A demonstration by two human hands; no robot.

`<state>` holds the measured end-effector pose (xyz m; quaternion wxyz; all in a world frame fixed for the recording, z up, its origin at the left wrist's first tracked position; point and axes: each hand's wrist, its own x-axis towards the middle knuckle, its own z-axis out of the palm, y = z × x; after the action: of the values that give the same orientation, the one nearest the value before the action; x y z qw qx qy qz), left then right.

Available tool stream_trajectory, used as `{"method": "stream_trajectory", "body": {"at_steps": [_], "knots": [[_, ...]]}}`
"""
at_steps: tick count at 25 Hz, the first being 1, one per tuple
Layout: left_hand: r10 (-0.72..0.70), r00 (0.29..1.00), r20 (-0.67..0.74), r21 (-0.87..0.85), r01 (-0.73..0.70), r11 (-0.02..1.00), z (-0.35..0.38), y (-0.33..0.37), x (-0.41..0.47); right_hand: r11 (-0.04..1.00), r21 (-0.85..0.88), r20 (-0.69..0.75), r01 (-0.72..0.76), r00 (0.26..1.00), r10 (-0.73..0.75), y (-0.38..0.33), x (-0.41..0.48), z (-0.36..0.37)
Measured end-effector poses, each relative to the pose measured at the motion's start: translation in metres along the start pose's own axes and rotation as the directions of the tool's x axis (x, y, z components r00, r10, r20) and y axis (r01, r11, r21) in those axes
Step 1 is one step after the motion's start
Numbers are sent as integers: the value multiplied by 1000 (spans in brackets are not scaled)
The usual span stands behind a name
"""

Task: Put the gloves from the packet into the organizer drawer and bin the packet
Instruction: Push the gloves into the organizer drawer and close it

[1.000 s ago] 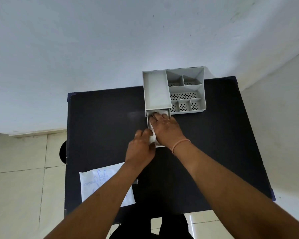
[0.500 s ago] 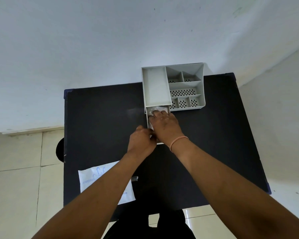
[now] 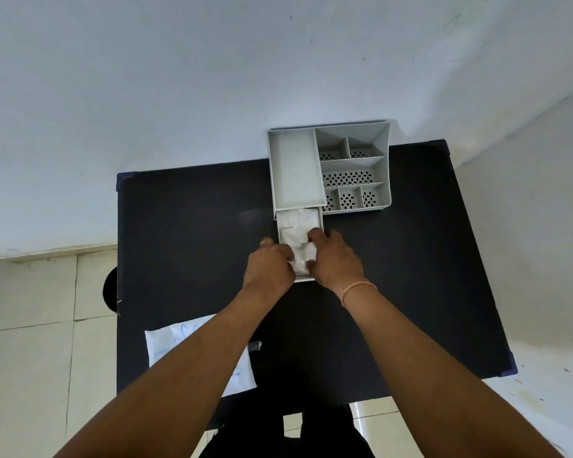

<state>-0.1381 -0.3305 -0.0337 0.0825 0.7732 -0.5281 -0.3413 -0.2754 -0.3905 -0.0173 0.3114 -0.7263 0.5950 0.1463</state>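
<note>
A grey organizer [image 3: 295,166] stands at the far edge of the black table [image 3: 186,246]. Its drawer [image 3: 321,223] is pulled out toward me and holds crumpled white gloves [image 3: 296,228]. My left hand [image 3: 270,264] rests at the drawer's near left corner, fingers curled against the gloves. My right hand [image 3: 334,256] lies over the drawer's near right part, fingers pressing down on the gloves. The white packet [image 3: 166,345] with blue print lies flat at the table's near left, partly hidden under my left forearm.
The organizer's right side has several perforated compartments [image 3: 348,178]. A white wall rises behind the table. Tiled floor [image 3: 27,358] shows to the left, and a dark round object [image 3: 110,289] sticks out past the table's left edge.
My right hand has slid back toward me, uncovering the gloves in the far part of the drawer. My left hand has shifted slightly closer to the drawer.
</note>
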Motion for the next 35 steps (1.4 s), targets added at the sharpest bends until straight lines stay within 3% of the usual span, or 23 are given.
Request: {"method": "stream_trajectory", "body": {"at_steps": [6, 10, 14, 18, 23, 27, 30, 33, 35], "knots": [[29, 998, -63, 10, -28, 1000, 2, -2, 2, 966, 244, -63, 83, 996, -69, 16, 2, 2], [132, 983, -129, 225, -100, 969, -6, 3, -1, 953, 285, -79, 102, 993, -83, 21, -1, 5], [48, 998, -51, 386, -25, 922, -13, 13, 15, 947, 302, -70, 109, 993, -92, 21, 0, 3], [-22, 1000, 22, 352, 13, 936, -15, 21, 31, 945, 306, -86, 114, 992, -92, 20, 0, -1], [-11, 999, 32, 249, 3, 969, -23, 25, 36, 957, 270, -82, 102, 993, -83, 14, 9, -13], [91, 975, -201, 170, -57, 984, -24, 14, 13, 954, 287, -56, 86, 996, -73, 8, 12, -26], [109, 946, -307, 131, -72, 989, -23, 4, -6, 964, 226, -136, 137, 985, -108, 12, 4, -30], [63, 982, -178, 163, -34, 986, -16, -1, -10, 983, 97, -158, 153, 978, -136, 13, -5, -28], [34, 989, -144, 96, -20, 995, -12, 3, -3, 987, 57, -130, 152, 981, -144, 9, -2, -25]]}}
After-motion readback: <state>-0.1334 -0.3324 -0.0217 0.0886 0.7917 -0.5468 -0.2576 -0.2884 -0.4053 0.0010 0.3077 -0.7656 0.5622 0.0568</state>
